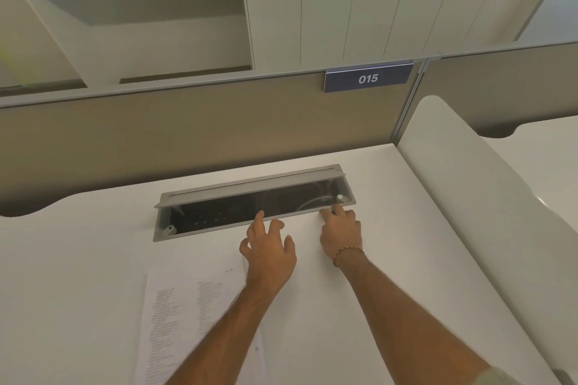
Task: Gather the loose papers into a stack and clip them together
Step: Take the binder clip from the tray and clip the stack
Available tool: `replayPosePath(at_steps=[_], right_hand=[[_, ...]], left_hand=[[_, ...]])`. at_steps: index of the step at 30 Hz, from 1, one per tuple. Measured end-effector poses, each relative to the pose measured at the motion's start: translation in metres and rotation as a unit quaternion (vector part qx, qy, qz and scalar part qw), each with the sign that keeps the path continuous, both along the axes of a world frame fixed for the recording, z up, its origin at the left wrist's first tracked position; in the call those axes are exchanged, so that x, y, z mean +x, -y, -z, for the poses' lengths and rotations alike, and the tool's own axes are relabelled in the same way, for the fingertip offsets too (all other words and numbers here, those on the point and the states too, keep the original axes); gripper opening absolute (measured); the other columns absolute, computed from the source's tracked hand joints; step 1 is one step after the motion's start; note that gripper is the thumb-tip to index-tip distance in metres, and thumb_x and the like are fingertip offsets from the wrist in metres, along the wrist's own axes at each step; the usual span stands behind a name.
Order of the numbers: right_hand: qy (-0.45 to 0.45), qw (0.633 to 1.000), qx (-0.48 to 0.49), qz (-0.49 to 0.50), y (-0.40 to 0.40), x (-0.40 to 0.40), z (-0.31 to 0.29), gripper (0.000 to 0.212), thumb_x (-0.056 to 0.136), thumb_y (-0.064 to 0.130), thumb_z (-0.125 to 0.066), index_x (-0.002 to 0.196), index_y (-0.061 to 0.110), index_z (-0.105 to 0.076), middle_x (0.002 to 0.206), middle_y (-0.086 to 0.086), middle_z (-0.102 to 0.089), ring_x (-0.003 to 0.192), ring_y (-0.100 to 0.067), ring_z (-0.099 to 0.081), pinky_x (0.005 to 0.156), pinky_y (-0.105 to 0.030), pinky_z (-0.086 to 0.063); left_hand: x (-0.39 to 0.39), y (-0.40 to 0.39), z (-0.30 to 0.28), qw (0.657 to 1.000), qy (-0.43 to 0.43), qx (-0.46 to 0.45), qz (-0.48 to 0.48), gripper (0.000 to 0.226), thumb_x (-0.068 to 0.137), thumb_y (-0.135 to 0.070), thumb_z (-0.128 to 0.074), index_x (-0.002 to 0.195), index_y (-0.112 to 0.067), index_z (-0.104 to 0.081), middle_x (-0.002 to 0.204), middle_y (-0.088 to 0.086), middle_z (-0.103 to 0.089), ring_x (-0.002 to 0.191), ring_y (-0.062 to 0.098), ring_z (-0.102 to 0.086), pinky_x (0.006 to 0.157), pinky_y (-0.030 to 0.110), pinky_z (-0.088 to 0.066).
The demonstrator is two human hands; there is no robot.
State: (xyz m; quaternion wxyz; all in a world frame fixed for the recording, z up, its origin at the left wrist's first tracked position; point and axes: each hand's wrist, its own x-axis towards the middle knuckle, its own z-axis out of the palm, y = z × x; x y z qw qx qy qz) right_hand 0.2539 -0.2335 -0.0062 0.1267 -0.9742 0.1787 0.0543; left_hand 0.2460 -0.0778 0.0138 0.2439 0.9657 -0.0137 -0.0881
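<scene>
A printed paper sheet [184, 306] lies on the white desk [78, 259], near the front, partly under my left forearm. A blank white sheet [308, 230] appears to lie beyond it, reaching the cable tray's front edge, its outline faint against the desk. My left hand [269, 250] rests on this area with fingers spread, fingertips at the tray's rim. My right hand [341, 228], with a bead bracelet on the wrist, has its fingertips at the far right corner of that sheet by the tray rim; whether it pinches the paper is unclear. No clip is visible.
An open grey cable tray [250, 187] is sunk into the desk, lid tilted back, cables inside. A beige partition with a blue "015" sign [368, 78] stands behind. A white side divider [463, 172] bounds the desk on the right. Cabinets stand beyond.
</scene>
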Motion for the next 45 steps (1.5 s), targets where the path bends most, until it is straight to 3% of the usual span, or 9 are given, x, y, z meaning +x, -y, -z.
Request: replayPosePath(at_steps=[8, 12, 16, 19, 22, 29, 32, 36, 45], right_hand=[[-0.006, 0.999, -0.017, -0.041, -0.023, -0.023, -0.012, 0.030, 0.101, 0.016, -0.049, 0.129, 0.013, -0.060, 0.128, -0.012, -0.059, 0.121, -0.031, -0.049, 0.104, -0.036, -0.045], [-0.005, 0.994, 0.105, -0.008, -0.046, -0.048, -0.017, 0.023, 0.097, 0.008, -0.051, 0.111, 0.014, -0.069, 0.112, -0.010, -0.066, 0.108, -0.031, -0.059, 0.091, -0.033, -0.053], [0.050, 0.938, 0.332, 0.090, -0.069, -0.069, -0.034, 0.005, 0.086, 0.010, -0.070, 0.089, 0.013, -0.070, 0.097, -0.009, -0.074, 0.081, -0.023, -0.065, 0.066, -0.020, -0.053], [0.076, 0.867, 0.469, 0.149, -0.088, -0.084, -0.044, 0.010, 0.084, 0.012, -0.076, 0.091, 0.008, -0.070, 0.089, -0.014, -0.073, 0.074, -0.026, -0.066, 0.074, -0.037, -0.064], [0.091, 0.819, 0.544, 0.157, -0.105, -0.096, -0.052, 0.011, 0.083, 0.011, -0.077, 0.089, 0.005, -0.070, 0.080, -0.017, -0.072, 0.066, -0.029, -0.068, 0.077, -0.047, -0.064], [0.121, 0.806, 0.563, 0.139, -0.146, -0.124, -0.069, 0.016, 0.085, 0.014, -0.075, 0.096, 0.003, -0.071, 0.092, -0.022, -0.074, 0.082, -0.039, -0.074, 0.080, -0.047, -0.063], [0.127, 0.804, 0.566, 0.132, -0.164, -0.136, -0.076, 0.014, 0.086, 0.013, -0.074, 0.096, 0.004, -0.071, 0.093, -0.022, -0.074, 0.083, -0.039, -0.074, 0.080, -0.047, -0.063], [0.135, 0.798, 0.575, 0.121, -0.184, -0.150, -0.085, 0.010, 0.085, 0.011, -0.075, 0.092, 0.005, -0.072, 0.089, -0.019, -0.076, 0.079, -0.037, -0.076, 0.078, -0.046, -0.064], [0.147, 0.805, 0.567, 0.089, -0.218, -0.168, -0.103, 0.010, 0.087, 0.014, -0.074, 0.095, 0.009, -0.073, 0.091, -0.012, -0.077, 0.078, -0.031, -0.077, 0.081, -0.043, -0.063]], left_hand=[[-0.011, -0.018, -0.008, 1.000, 0.005, -0.021, -0.016, 0.036, 0.099, -0.043, -0.053, 0.133, -0.030, -0.054, 0.167, 0.001, -0.021, 0.152, 0.023, -0.024, 0.122, 0.049, -0.024], [-0.032, -0.035, -0.017, 0.999, -0.003, -0.040, -0.024, 0.034, 0.099, -0.041, -0.056, 0.131, -0.029, -0.056, 0.164, 0.001, -0.027, 0.149, 0.022, -0.029, 0.120, 0.046, -0.027], [-0.058, -0.057, -0.019, 0.992, -0.021, -0.121, -0.030, 0.019, 0.099, -0.034, -0.060, 0.116, -0.027, -0.061, 0.144, -0.004, -0.052, 0.134, 0.018, -0.046, 0.115, 0.041, -0.033], [-0.079, -0.073, -0.022, 0.981, -0.028, -0.191, -0.021, 0.008, 0.098, -0.033, -0.062, 0.105, -0.032, -0.058, 0.118, -0.012, -0.059, 0.116, 0.012, -0.056, 0.102, 0.029, -0.044], [-0.096, -0.091, -0.029, 0.971, -0.017, -0.239, -0.010, 0.005, 0.100, -0.027, -0.061, 0.103, -0.030, -0.062, 0.105, -0.016, -0.062, 0.101, 0.007, -0.060, 0.081, 0.009, -0.042], [-0.128, -0.131, -0.044, 0.942, 0.012, -0.334, -0.045, 0.016, 0.100, -0.025, -0.060, 0.103, -0.022, -0.075, 0.100, -0.017, -0.072, 0.097, 0.005, -0.065, 0.083, 0.015, -0.049], [-0.141, -0.150, -0.051, 0.925, 0.014, -0.376, -0.051, 0.014, 0.098, -0.025, -0.063, 0.100, -0.023, -0.077, 0.101, -0.013, -0.075, 0.101, 0.008, -0.067, 0.089, 0.025, -0.054], [-0.154, -0.172, -0.063, 0.919, 0.018, -0.393, -0.034, 0.011, 0.094, -0.025, -0.068, 0.091, -0.023, -0.079, 0.093, -0.012, -0.076, 0.096, 0.009, -0.069, 0.088, 0.026, -0.054], [-0.170, -0.207, -0.091, 0.930, 0.024, -0.367, -0.002, 0.012, 0.095, -0.023, -0.067, 0.088, -0.026, -0.076, 0.087, -0.019, -0.073, 0.090, -0.007, -0.065, 0.073, 0.010, -0.045]])
